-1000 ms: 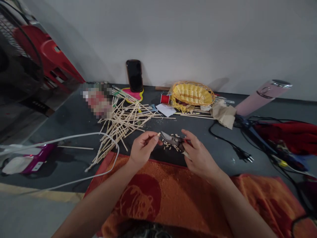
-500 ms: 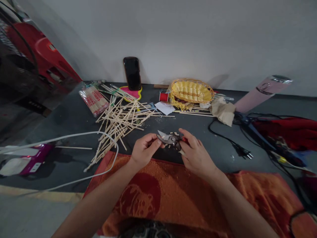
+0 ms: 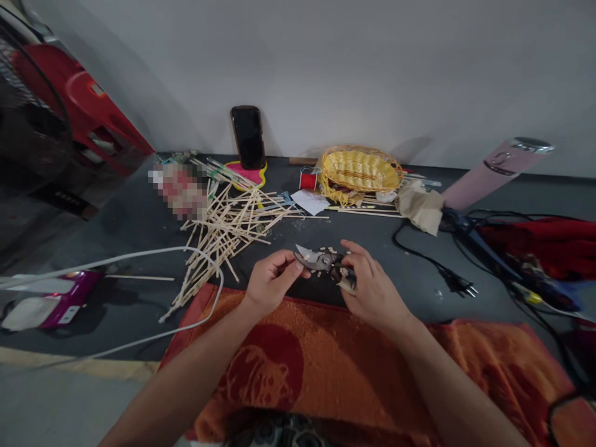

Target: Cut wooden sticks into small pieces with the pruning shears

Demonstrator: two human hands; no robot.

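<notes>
Pruning shears [image 3: 326, 259] are gripped by their handles in my right hand [image 3: 372, 285], blades apart and pointing left. At the blade tips, the thumb and fingers of my left hand [image 3: 274, 276] are pinched together. Whether they hold a tiny piece of stick or the lower blade itself is hidden. Several short cut bits of wood [image 3: 321, 249] lie on the dark table around and beneath the shears. Beyond my left hand spreads a loose pile of thin wooden sticks [image 3: 233, 217].
An orange towel [image 3: 344, 366] covers the near edge. Toward the wall are a phone [image 3: 248, 138], a red thread spool [image 3: 308, 180], a yellow basket [image 3: 361, 171] and a leaning pink bottle [image 3: 498, 171]. A black plug [image 3: 459, 284] lies right; a white cable [image 3: 139, 252] loops left.
The fingers of my right hand have shifted on the shears' handles, so more of the handles shows. My left hand stays at the blade tips.
</notes>
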